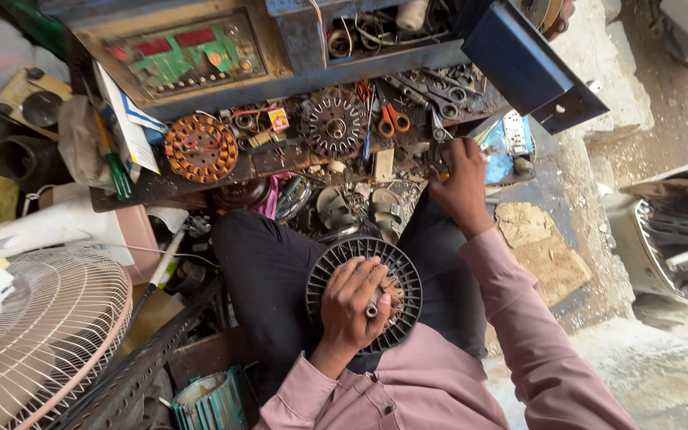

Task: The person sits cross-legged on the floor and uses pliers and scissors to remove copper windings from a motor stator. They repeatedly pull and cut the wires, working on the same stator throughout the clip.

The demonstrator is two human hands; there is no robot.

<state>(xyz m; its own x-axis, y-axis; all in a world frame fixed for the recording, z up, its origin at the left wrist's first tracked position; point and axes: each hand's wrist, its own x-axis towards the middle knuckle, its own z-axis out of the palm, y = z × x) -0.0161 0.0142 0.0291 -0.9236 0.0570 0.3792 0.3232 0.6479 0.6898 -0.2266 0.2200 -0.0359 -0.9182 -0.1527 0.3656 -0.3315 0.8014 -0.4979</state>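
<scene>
Left hand (353, 306) clamps the black finned motor housing (364, 293) on the lap; right hand (462, 185) reaches forward, closing on a tool among the counter (201, 183) clutter. Seemingly tool-fetching; next needs a firm grip.

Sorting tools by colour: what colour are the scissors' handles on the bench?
Orange, seen in the head view: the scissors lie near the right hand.

Single view, head-worn, looking steeply down over the wearer's own chest and lap. Close range: left hand (354, 302) sits low centre on a round black motor housing (364, 293). Right hand (459, 187) reaches up-frame from there to a cluttered tool bench (161, 187), spanning the top. White fan guard (37, 334) crops lower left. No second view.
</scene>
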